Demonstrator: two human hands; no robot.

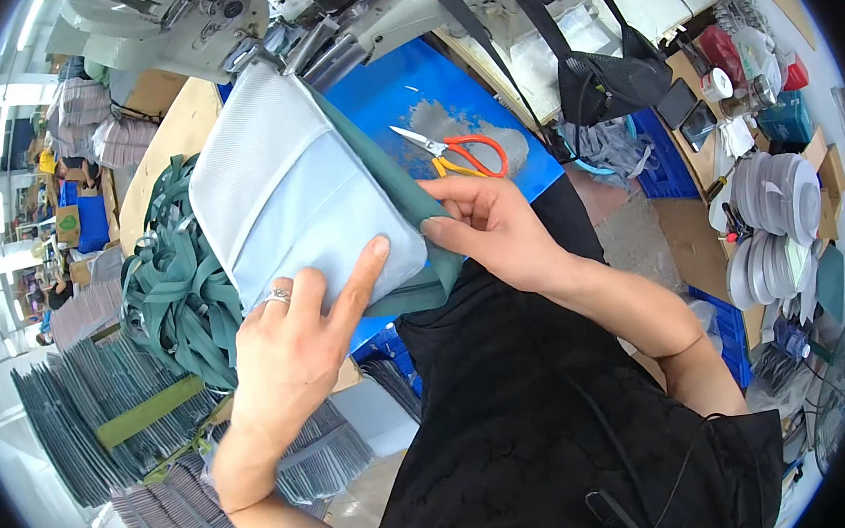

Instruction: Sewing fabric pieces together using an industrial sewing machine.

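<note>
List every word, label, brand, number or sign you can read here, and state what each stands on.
No text can be read clearly.
Light blue and white flat fabric piece under the left hand: no lettering visible.
Scissors with orange and yellow handles and metal blades: no lettering I can make out.
Small brown cardboard box at far left: a green mark, too small to read.

My black, short-sleeved top [554,422] fills the lower centre; my left hand [286,354] wears a silver ring [278,296].
</note>
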